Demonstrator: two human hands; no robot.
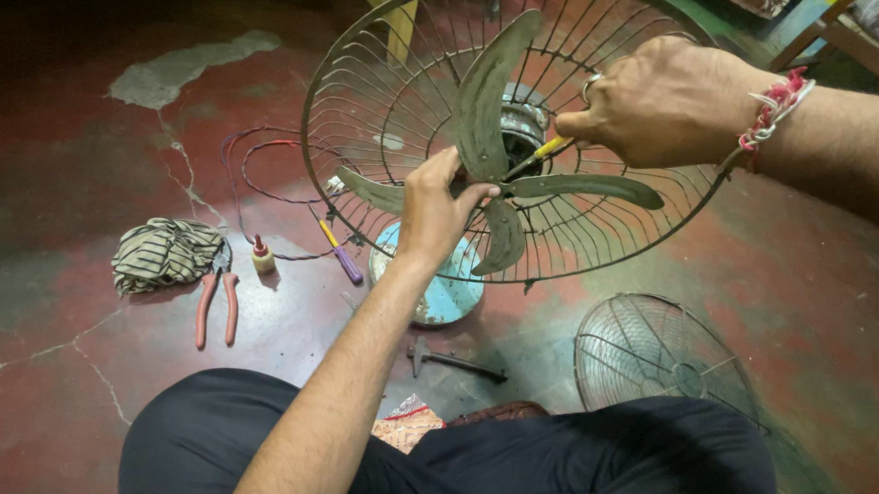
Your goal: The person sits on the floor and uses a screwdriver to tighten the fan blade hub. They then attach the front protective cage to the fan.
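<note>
While the left hand (436,210) pinches a grey fan blade (485,95) near the hub, fingers curled round its edge, the right hand (662,101) is closed round a yellow-handled screwdriver (537,155) whose tip points at the motor (523,127) between the two hands. Behind both hands stands the round wire guard (354,93). Below the left wrist lies a hammer (454,360); further left lie red-handled pliers (216,304), a striped cloth (163,251) and a purple-handled screwdriver (342,254). Below the right hand lies a second wire guard (662,356) on the floor (50,145).

Yellow screwdriver (542,154), striped cloth (167,251), red pliers (216,304)
</note>
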